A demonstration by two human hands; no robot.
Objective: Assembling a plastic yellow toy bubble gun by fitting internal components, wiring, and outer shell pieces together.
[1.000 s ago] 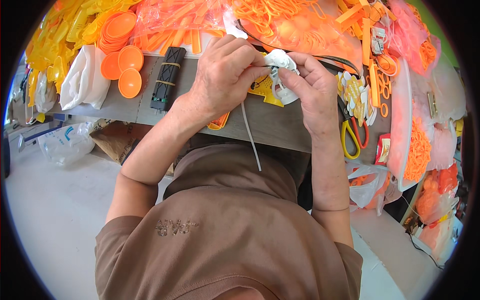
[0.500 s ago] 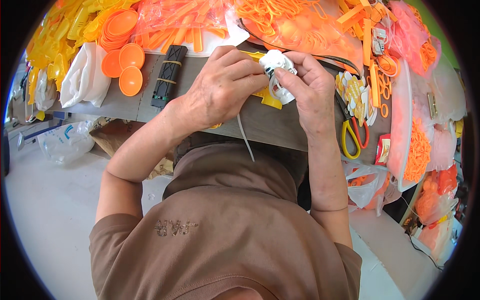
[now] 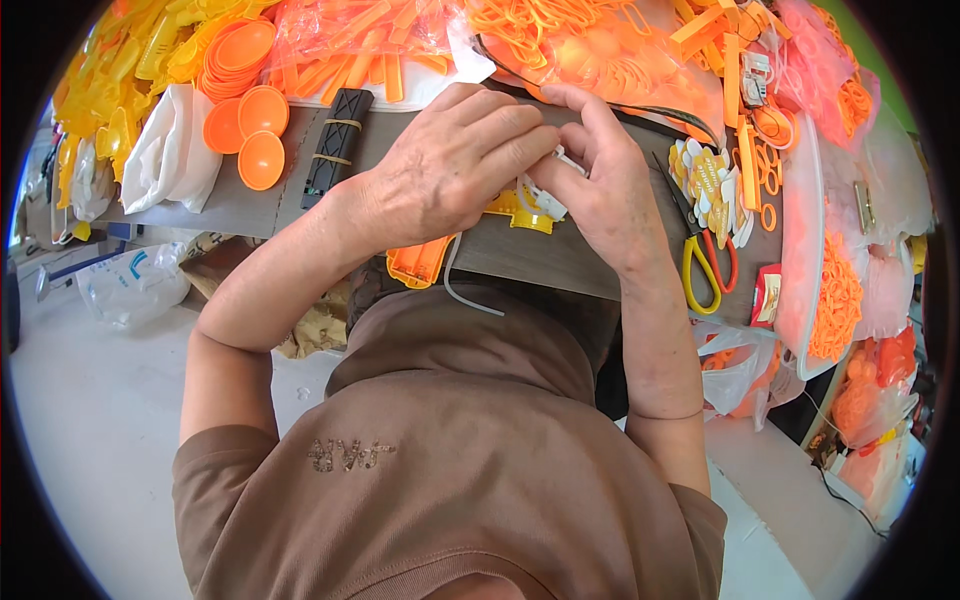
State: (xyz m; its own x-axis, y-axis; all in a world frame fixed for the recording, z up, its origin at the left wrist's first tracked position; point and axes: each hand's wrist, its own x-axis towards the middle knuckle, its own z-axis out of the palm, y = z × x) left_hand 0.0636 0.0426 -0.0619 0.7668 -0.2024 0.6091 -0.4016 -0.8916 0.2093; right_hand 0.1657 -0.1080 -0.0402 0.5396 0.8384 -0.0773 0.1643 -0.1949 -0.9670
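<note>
My right hand (image 3: 605,185) grips a small white plastic mechanism (image 3: 545,202), mostly hidden by the fingers. Against it, the closed fingers of my left hand (image 3: 455,160) meet my right fingertips; what they pinch is hidden. Its index finger is raised on my right hand. A thin grey-white tube (image 3: 462,288) hangs below my left hand and curves toward my shirt. Next to the tube, an orange plastic piece (image 3: 418,263) shows under my left wrist at the table edge. Behind the mechanism lies a yellow plastic part (image 3: 515,209).
A black ribbed bar with rubber bands (image 3: 337,150) and orange round scoops (image 3: 262,160) lie left. Scissors (image 3: 700,275) and a stack of white-yellow tags (image 3: 705,185) lie right. Heaps of orange parts (image 3: 590,55) fill the back, beside a clear bin (image 3: 805,300).
My hands have come closer together, covering most of the white mechanism. My right index finger has lifted. The orange piece under my left wrist shows more, and the tube's end has swung.
</note>
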